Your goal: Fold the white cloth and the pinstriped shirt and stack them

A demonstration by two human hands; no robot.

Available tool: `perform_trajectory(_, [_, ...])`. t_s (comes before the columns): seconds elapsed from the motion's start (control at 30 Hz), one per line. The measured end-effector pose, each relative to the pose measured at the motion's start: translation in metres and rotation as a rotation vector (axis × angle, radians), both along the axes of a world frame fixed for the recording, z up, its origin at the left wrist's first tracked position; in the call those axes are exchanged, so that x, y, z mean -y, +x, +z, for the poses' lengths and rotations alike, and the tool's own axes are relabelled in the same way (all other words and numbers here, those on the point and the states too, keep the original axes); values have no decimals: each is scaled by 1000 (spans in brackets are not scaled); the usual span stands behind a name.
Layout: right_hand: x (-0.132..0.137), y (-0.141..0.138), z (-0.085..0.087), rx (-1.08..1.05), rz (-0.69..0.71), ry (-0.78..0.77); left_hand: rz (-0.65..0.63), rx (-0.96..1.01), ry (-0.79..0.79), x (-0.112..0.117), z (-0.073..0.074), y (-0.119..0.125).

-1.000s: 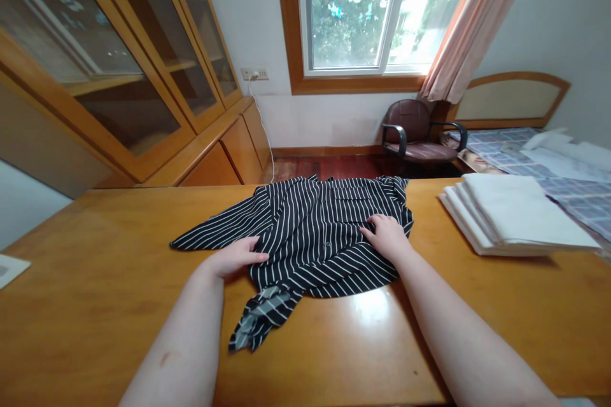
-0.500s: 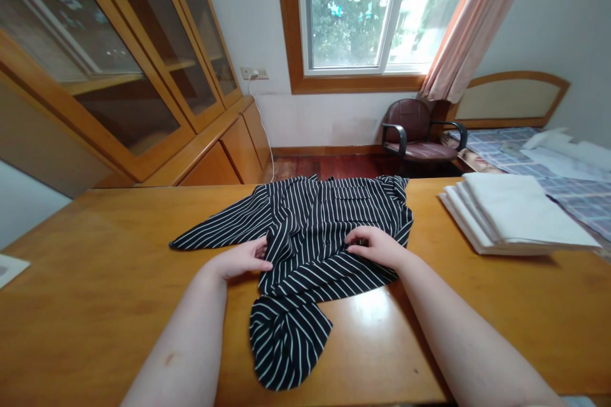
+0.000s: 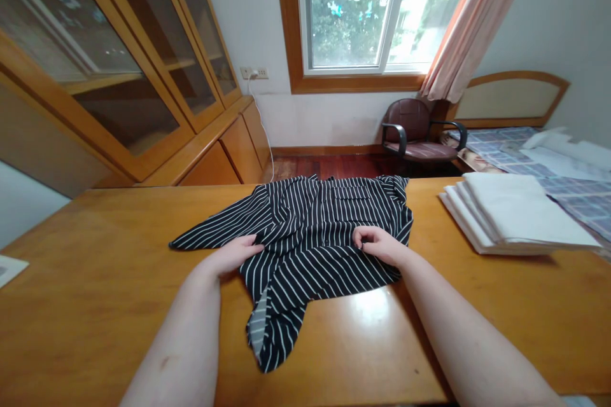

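A black shirt with white stripes (image 3: 329, 222) lies crumpled on the wooden table (image 3: 119, 305). One sleeve stretches out to the left, and another part hangs toward me at the front, its grey inner side partly showing. My left hand (image 3: 236, 253) grips the shirt's left side, thumb on top and the other fingers mostly hidden under the cloth. At the right of the middle, my right hand (image 3: 379, 245) pinches the fabric between curled fingers.
A stack of folded white cloth or paper (image 3: 515, 213) sits on the table's right side. The corner of a white sheet (image 3: 10, 269) shows at the left edge. Beyond the table stand a glass-door cabinet (image 3: 157, 159), a brown armchair (image 3: 413, 130) and a bed (image 3: 506, 140).
My left hand has moved slightly left, pulling the shirt's lower left side outward. The front part has swung and narrowed, exposing its inner side. My right hand has shifted a little right.
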State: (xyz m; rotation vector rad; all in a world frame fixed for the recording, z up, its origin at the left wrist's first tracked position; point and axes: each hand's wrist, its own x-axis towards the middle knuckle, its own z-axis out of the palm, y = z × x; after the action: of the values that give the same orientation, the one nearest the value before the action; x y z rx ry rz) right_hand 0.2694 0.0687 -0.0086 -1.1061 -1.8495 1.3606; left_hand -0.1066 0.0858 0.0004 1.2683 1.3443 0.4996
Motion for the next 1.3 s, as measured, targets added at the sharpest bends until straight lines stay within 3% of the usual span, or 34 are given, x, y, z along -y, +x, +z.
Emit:
perform_trajectory(0.13, [-1,5,4,-93,44,-160,-29,-325,135,-8,-7,-9])
perform_trajectory(0.3, [0,18,4,246,231,-396,40,-883,137,-19,-11,-25])
perform_trajectory(0.37, [-1,22,2,272,342,-496,49,-897,130,-19,-10,-25])
perform_trajectory(0.43, [-2,23,0,187,356,-519,69,-785,141,-17,-6,-22])
perform_trajectory(0.53, [-8,21,-6,105,56,-265,66,-544,181,-11,1,-15])
perform_trajectory(0.6, [-13,19,-13,209,-203,27,14,-430,200,-5,6,-11])
perform_trajectory(0.67, [-17,19,-21,383,-339,225,-93,-327,134,0,9,-8])
perform_trajectory(0.73, [-19,20,-28,539,-360,280,-208,-219,-25,4,11,-6])
perform_trajectory(0.8, [-19,19,-33,652,-362,274,-179,-205,-110,5,11,-5])
perform_trajectory(0.87, [-18,17,-34,729,-375,273,19,-378,3,2,9,-5])
perform_trajectory(0.93, [-18,15,-35,769,-377,285,194,-630,243,-5,5,-4])
perform_trajectory(1.03, [-18,13,-37,811,-346,301,134,-795,496,-15,-5,-3])
perform_trajectory(1.13, [-20,13,-40,857,-312,295,20,-857,545,-23,-20,-7])
perform_trajectory(1.3, [-20,13,-42,900,-268,287,147,-1084,417,-33,-41,-28])
